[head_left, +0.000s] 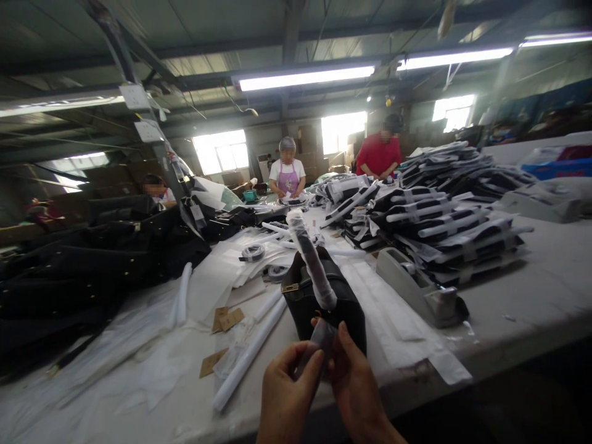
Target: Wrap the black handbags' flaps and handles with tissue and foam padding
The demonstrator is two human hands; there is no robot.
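Observation:
A black handbag point(324, 302) stands on the white table point(531, 296) right in front of me. Its strap point(311, 259), wrapped in clear and white film, sticks up from the bag. My left hand point(287, 394) and my right hand point(356, 382) are together at the bag's near side. Both pinch the lower end of the wrapped strap point(319, 342) between thumbs and fingers.
A grey tape dispenser point(419, 287) lies right of the bag. A big stack of wrapped black bags point(453, 209) fills the right. Black bags point(92, 265) pile up left. White paper rolls point(250, 354), tape rolls point(253, 251) and card tags point(226, 319) lie about. Two people point(287, 176) work at the far end.

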